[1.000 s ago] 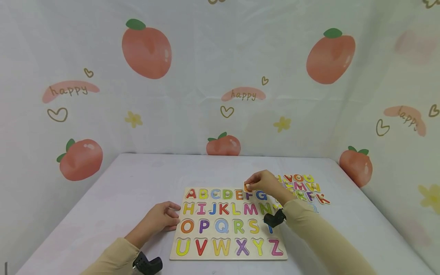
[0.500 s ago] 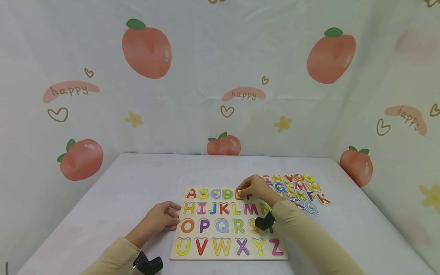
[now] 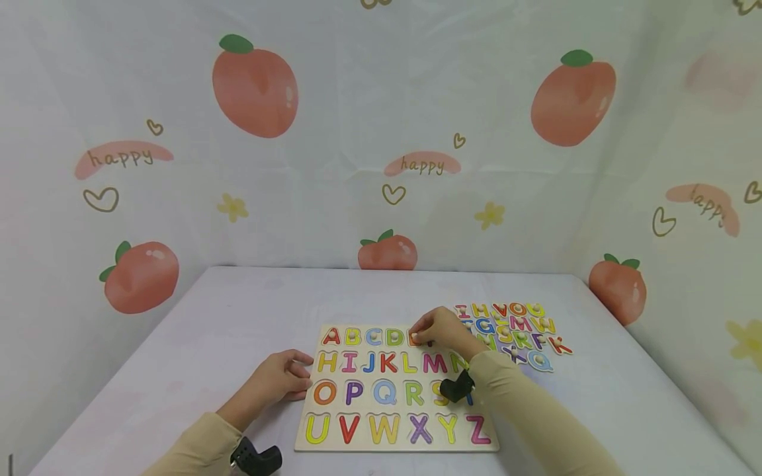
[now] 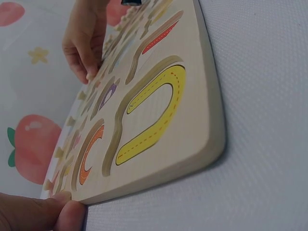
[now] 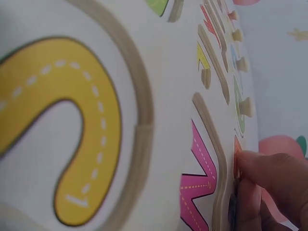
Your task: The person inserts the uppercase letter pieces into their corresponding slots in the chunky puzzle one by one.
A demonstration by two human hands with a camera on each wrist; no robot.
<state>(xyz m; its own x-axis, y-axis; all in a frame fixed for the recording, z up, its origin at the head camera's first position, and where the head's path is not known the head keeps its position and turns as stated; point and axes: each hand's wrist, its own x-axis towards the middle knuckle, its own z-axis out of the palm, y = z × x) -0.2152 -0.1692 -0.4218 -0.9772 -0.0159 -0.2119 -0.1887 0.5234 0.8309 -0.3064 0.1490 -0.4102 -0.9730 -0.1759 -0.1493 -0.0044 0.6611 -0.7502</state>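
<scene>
A wooden alphabet board [image 3: 397, 452] lies on the table, with printed letters in its recesses. Knobbed letter pieces A to D, such as the red A [image 3: 331, 336], sit in its top row. My right hand [image 3: 443, 330] pinches the orange letter E piece [image 5: 237, 156] at the E recess, just right of the green D [image 3: 394, 337]. The fingers hide most of the piece; whether it lies flush cannot be told. My left hand [image 3: 280, 380] rests against the board's left edge, its fingertips and thumb touching the wood near the middle rows.
Several loose knobbed letter pieces, among them a blue Q [image 3: 540, 360] and a red K [image 3: 559, 344], lie in a cluster right of the board's upper corner. A fruit-printed curtain [image 3: 333, 198] hangs behind the white table [image 3: 262, 297].
The right hand has moved left and slightly toward me with the orange E, from above the F to the E recess. In the last half second it hardly moves. The left hand stays put.
</scene>
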